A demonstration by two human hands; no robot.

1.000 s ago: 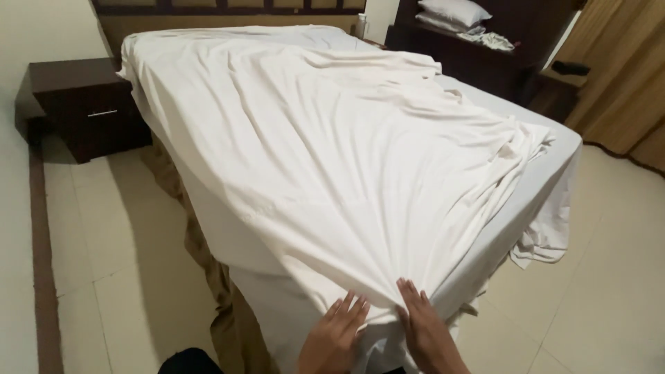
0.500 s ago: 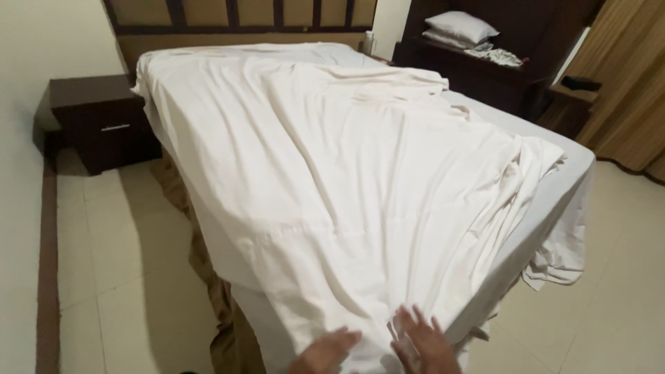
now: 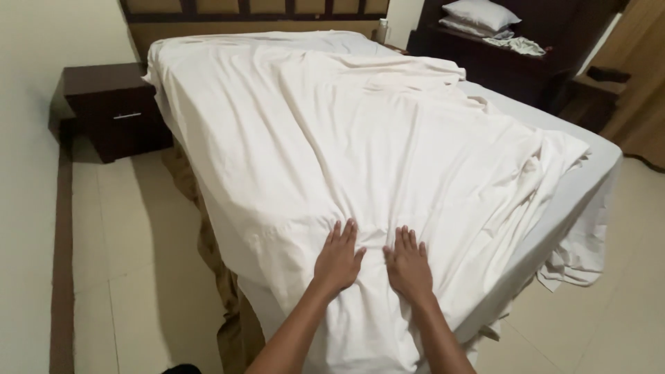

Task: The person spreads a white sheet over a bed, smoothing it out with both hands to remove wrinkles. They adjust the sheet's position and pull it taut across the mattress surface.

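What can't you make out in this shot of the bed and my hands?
- Mattress: head view, mostly under the sheet.
- Palms of the left hand and right hand: face down on the sheet.
- Items beside the pillow: too small.
- Nightstand contents: drawer closed.

Both hands lie flat, palms down and fingers spread, on a rumpled white sheet [image 3: 360, 145] at the foot corner of the bed [image 3: 589, 173], the left hand [image 3: 337, 257] just beside the right hand [image 3: 409, 263]. The sheet runs up toward 12 o'clock to the headboard [image 3: 249, 8], its bunched edge hanging off the mattress at 3 o'clock. A dark nightstand [image 3: 111, 107] stands at 10 o'clock, and a pillow [image 3: 481, 14] rests on a dark shelf [image 3: 499, 66] at 1 o'clock.
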